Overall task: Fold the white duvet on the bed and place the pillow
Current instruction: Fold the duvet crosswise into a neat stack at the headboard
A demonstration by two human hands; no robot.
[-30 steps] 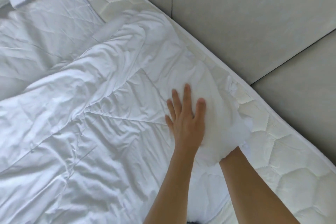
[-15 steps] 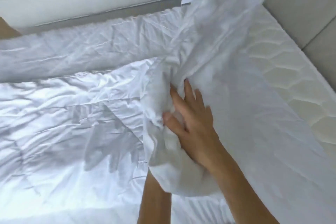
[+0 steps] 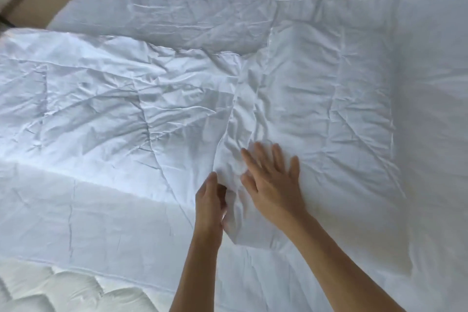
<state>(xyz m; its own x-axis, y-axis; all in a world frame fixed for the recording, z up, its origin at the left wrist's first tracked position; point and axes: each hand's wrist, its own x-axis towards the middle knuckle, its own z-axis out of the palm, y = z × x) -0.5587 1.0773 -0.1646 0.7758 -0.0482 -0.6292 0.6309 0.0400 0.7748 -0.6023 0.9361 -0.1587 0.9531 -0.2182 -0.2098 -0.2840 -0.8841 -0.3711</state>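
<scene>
Lying spread over the bed (image 3: 38,291), soft, light duvet (image 3: 126,109). Pinching a folded edge with left hand (image 3: 209,206); pressing flat, fingers spread, with right hand (image 3: 272,186). Best taking corners.

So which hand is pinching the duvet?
The left hand: its fingers curl around a duvet fold. The right hand lies flat, fingers spread.

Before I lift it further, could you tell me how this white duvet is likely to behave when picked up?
Probably floppy: the white duvet lies creased and folded over itself. It likely sags wherever unsupported, since the fold bunches where the left hand pinches it. The flat right hand sinks in slightly, so it seems soft and probably light for its bulk.
</scene>
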